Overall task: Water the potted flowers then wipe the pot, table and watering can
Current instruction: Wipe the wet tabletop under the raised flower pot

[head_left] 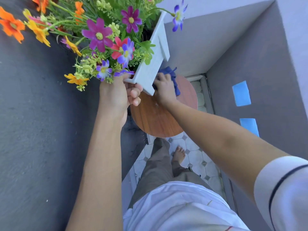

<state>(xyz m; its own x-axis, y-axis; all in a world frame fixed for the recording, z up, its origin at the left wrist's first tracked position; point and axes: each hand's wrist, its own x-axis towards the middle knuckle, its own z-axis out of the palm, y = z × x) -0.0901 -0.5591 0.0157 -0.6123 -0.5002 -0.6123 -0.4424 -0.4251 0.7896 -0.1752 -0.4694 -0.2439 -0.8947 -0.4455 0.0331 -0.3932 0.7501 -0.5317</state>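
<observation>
A: Where is the pot (150, 64), and how is it gripped?

B: Lifted off the round table (155, 120), tilted; the left hand (115, 95) clasps its near end.

A: Long axis?

B: Away from that grip, flowers (98, 34) leaning leftward.

A: The other hand?

B: The right hand (164, 87) presses a blue cloth (173, 77) against the pot's underside; the table edge lies clear beneath.

Round wooden table (155, 120) (small wet patch (156, 104)) over tiled floor (195, 157)
</observation>
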